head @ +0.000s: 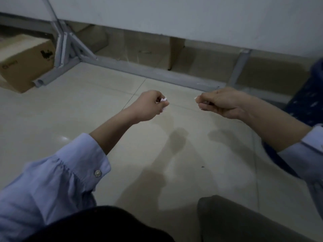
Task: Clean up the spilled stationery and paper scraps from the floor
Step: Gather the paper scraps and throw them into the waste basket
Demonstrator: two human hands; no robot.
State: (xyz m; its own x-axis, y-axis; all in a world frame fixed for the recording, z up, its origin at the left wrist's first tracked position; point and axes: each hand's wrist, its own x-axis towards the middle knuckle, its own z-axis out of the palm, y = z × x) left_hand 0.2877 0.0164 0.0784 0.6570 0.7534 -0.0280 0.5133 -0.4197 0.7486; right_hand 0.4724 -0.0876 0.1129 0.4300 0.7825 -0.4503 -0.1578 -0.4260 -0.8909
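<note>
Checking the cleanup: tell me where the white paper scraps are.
Head view, centre: paper scraps pinched in the left hand above the floor; the right hand beside it pinches another scrap.

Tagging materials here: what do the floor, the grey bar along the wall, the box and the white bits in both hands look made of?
Floor: glazed tile, glossy, with grout lines and reflections. Grey bar: probably painted metal, rigid braced frame. Box: brown cardboard, matte. White bits: likely paper, thin, creased, pinched by left hand and right hand.

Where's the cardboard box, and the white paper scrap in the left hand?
cardboard box (24, 67), head view, its printed side.
paper scrap (164, 100), head view, the white bit poking from the left hand (148, 105).
</note>
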